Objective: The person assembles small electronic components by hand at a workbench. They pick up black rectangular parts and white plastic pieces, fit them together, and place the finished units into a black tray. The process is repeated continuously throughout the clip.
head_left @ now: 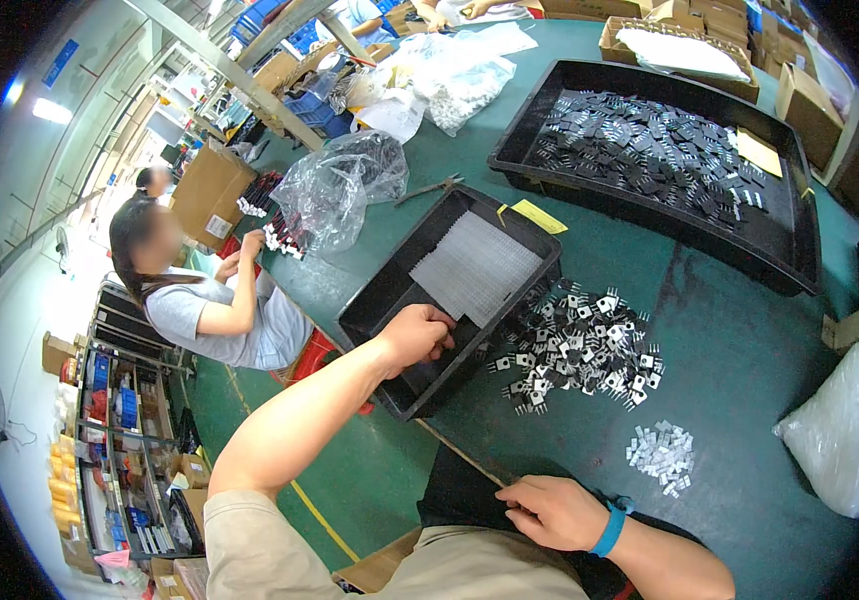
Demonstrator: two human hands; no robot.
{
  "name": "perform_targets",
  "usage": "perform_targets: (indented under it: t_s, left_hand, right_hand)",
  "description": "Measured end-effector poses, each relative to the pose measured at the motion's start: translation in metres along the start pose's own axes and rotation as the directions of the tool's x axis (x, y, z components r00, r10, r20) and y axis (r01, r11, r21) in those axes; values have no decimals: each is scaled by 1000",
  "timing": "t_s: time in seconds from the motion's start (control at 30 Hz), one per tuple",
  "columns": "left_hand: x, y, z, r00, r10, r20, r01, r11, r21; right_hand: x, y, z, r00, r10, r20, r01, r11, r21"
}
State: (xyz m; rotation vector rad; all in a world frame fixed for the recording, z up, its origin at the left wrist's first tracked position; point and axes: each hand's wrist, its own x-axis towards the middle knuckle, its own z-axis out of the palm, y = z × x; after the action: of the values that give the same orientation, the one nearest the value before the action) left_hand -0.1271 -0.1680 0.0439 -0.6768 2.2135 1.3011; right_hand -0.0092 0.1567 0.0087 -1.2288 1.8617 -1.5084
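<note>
My left hand (417,338) reaches into a small black tray (539,275), its fingers bent and closed together. What they hold, if anything, is hidden. Just beyond the fingertips, a grey, finely gridded layer (476,262) covers much of the tray floor. Beside the tray lies a loose heap of black, three-legged electronic components with white faces (589,345). My right hand (554,512), a blue band (610,528) on its wrist, rests at the table's near edge. Its fingers bend loosely, thumb apart from the index finger, and nothing shows in it. A little pile of small whitish pieces (661,456) lies to its right.
A large black tray (649,225) of dark components stands at the far right. Pliers (431,189) and a clear plastic bag (334,190) lie behind the small tray. A filled white bag (839,430) sits at the right edge. Another person (219,300) works at the left.
</note>
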Motion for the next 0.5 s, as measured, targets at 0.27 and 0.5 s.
perform_targets:
  t_s: [0.27,0.5]
  left_hand:
    - [1,-2,0,1000,11,25,-10,1000,-28]
    - [-9,6,4,995,79,-65,-65,979,191]
  right_hand:
    - [0,1,1,1000,-2,4,2,1000,-8]
    - [0,-1,-1,999,35,34,-35,999,0]
